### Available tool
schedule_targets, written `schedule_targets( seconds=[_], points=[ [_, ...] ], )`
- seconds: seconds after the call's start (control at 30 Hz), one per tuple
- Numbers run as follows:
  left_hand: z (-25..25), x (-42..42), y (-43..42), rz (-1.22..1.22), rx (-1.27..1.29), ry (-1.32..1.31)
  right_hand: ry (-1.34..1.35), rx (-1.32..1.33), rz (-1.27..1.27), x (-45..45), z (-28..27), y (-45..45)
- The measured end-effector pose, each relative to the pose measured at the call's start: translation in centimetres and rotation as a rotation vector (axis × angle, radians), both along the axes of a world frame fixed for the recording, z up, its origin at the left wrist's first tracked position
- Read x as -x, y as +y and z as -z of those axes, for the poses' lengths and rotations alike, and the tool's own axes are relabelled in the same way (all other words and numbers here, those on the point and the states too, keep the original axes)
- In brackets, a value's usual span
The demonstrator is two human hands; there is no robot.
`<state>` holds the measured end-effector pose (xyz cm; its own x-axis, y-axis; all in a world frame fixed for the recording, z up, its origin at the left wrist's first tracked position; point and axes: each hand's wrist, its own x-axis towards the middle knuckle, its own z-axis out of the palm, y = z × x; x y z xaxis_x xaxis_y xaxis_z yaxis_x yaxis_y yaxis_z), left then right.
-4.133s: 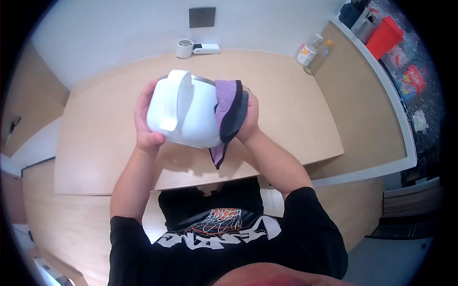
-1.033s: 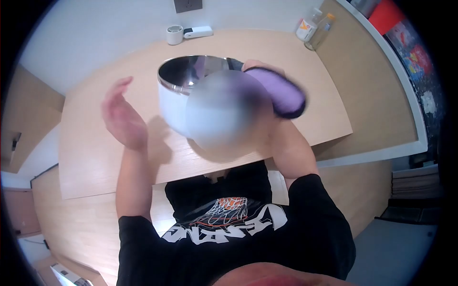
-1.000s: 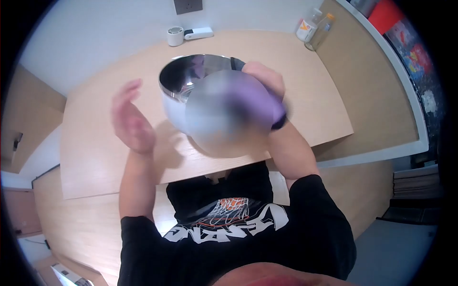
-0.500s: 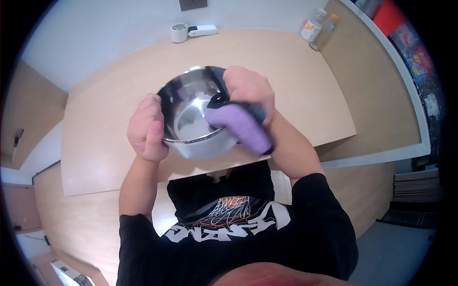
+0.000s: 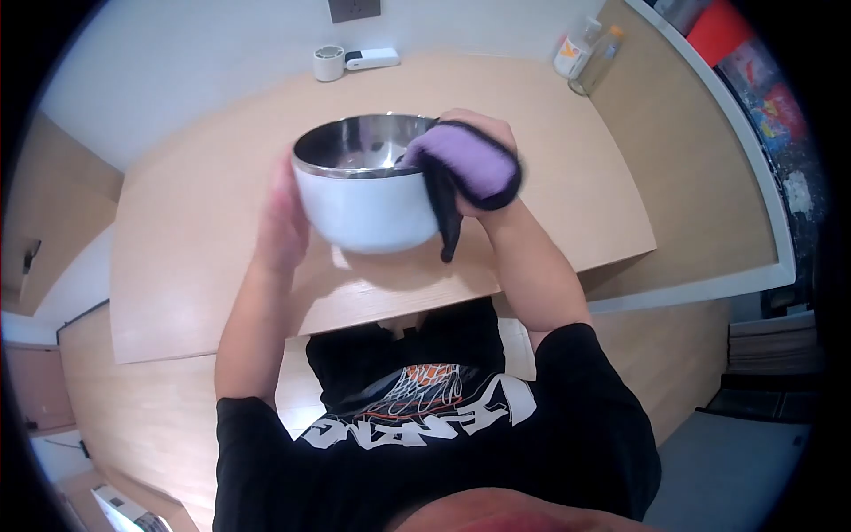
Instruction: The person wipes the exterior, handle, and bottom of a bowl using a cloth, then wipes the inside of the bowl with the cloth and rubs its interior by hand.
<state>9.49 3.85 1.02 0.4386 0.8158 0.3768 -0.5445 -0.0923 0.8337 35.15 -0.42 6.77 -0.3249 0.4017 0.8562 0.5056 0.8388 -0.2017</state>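
Beside the bowl (image 5: 368,208), the right hand (image 5: 486,127) grips a cloth (image 5: 477,164); whether the left hand (image 5: 285,213) grips is unclear. Keep the bowl steady.

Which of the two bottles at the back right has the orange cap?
The clear bottle on the right; the labelled bottle to its left has a pale top and a white-and-orange label.

Pale wood desk (image 5: 204,239) against a white wall (image 5: 195,89) with a dark socket plate (image 5: 355,9), tan partition (image 5: 691,168) alongside
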Motion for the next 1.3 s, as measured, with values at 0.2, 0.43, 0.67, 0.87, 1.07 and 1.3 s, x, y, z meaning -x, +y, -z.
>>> schedule_targets(
  seconds=[0.2, 0.43, 0.67, 0.87, 1.07, 1.3],
  points=[
    [-1.5, -3.1, -2.1, -0.235, -0.173, 0.162, 0.045, -0.314, 0.276, 3.9, -0.6, -1.2],
    [-1.5, -2.9, -2.0, -0.285, -0.052, 0.102, 0.084, -0.207, 0.167, 5.3, 0.0, -1.4],
    [-1.3, -1.9, -1.8, -0.158, -0.082, -0.016, 0.174, -0.430, 0.405, 0.0, -1.2, 1.2],
    [0.5, -0.2, -0.7, -0.197, -0.269, -0.032, 1.115, 0.162, -0.004, -1.1, -0.1, 2.0],
    [-0.4, -0.8, -0.3, -0.347, -0.590, 0.047, 1.557, 0.271, -0.149, -5.7, 1.2, 3.0],
    [-0.2, -1.6, -0.6, -0.355, -0.212, -0.088, 0.694, 0.334, -0.139, 4.2, 2.2, 0.4]
  ],
)
